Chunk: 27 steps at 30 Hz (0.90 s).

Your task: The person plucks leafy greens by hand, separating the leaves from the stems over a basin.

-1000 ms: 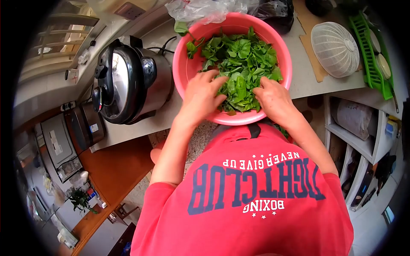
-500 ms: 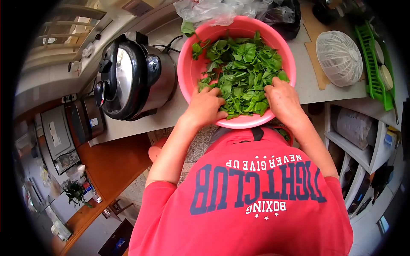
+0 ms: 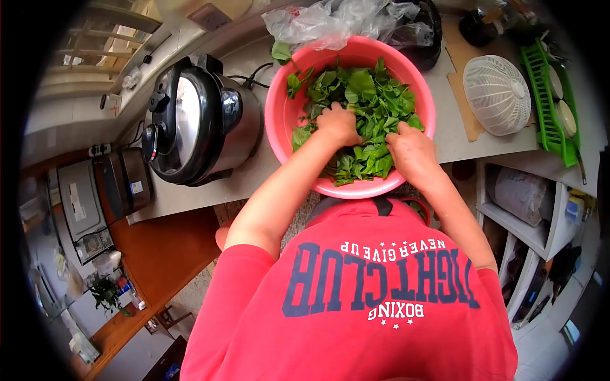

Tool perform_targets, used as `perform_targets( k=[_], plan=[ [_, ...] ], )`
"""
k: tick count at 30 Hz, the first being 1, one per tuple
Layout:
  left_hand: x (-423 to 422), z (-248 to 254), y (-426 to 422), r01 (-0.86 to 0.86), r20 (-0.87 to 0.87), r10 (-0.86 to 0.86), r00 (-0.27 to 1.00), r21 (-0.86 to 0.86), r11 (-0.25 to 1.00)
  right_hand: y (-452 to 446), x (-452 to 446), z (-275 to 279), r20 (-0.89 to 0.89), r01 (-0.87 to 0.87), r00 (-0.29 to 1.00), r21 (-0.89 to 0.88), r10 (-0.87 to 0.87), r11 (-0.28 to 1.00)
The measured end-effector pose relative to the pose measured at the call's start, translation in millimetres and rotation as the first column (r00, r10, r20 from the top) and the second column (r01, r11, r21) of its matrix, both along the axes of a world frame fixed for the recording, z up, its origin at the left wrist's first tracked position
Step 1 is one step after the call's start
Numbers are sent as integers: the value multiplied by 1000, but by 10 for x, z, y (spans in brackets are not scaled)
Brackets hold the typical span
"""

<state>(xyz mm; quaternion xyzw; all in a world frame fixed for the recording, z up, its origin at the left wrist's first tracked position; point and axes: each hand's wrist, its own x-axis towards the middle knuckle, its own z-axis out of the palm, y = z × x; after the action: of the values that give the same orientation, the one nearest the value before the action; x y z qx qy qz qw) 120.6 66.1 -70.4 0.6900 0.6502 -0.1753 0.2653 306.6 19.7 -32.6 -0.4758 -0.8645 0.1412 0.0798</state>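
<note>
A pink plastic basin (image 3: 277, 114) at the counter's front holds a heap of loose leafy greens (image 3: 381, 101). My left hand (image 3: 339, 124) is in the middle of the heap. Its fingers curl into the leaves, with the tips partly hidden and the thumb towards the right. On the basin's right side, my right hand (image 3: 412, 152) has its fingers bent around leaves at the edge of the heap. One leaf (image 3: 281, 52) lies over the far left rim.
Left of the basin stands an electric pressure cooker (image 3: 203, 120) with its cord behind. Clear plastic bags (image 3: 337, 24) and a black bag (image 3: 422, 38) lie beyond the rim. To the right are a white mesh basket (image 3: 497, 95) and a green dish rack (image 3: 548, 101).
My left hand has moved from the basin's near left edge up and right into the middle of the greens. My right hand stays near the right side, shifted slightly.
</note>
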Motion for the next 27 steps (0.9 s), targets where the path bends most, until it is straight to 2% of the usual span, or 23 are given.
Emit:
perform_targets(
  k=[1,2,3,5,6,7,9,13,16,18,22,24,27],
  plan=[
    [67,-50,-2,7,-51,-7,999,-9,1000,5,-2,-32,0,4,1000,3,-4,1000],
    [101,-260,-53,-95,42,89,995,183,978,8,-7,-68,8,15,1000,-2,-15,1000],
    [81,-316,-42,-91,40,85,996,184,979,10,-11,-92,16,25,1000,-9,-25,1000],
    [11,-427,30,-182,254,164,953,48,982,10,-12,-103,9,31,999,-10,-31,999],
    [-19,-337,22,-250,314,198,929,134,959,13,-3,-106,3,34,999,-10,-34,999],
    [-109,-354,44,-282,440,172,881,197,939,13,12,-107,2,43,999,-11,-43,999],
    [-285,-291,80,-326,554,116,824,298,897,1,36,-101,-24,38,999,-6,-38,999],
    [-509,39,117,-422,684,75,726,356,834,-4,36,-45,-42,18,999,1,-18,1000],
    [-517,266,58,-425,638,121,761,348,836,-6,40,17,-24,14,1000,-9,-14,1000],
    [-494,281,-15,-374,599,-25,801,533,759,-13,58,77,-32,25,999,-55,-27,998],
    [-341,269,-373,-242,563,-44,826,423,873,-41,113,392,-75,35,996,-176,-49,984],
    [-271,357,-573,-186,596,-76,800,367,912,-57,129,508,-184,83,974,-243,-130,966],
    [-197,543,-824,-122,570,-156,807,419,900,-61,57,590,-231,153,952,-219,-203,964]
  ],
)
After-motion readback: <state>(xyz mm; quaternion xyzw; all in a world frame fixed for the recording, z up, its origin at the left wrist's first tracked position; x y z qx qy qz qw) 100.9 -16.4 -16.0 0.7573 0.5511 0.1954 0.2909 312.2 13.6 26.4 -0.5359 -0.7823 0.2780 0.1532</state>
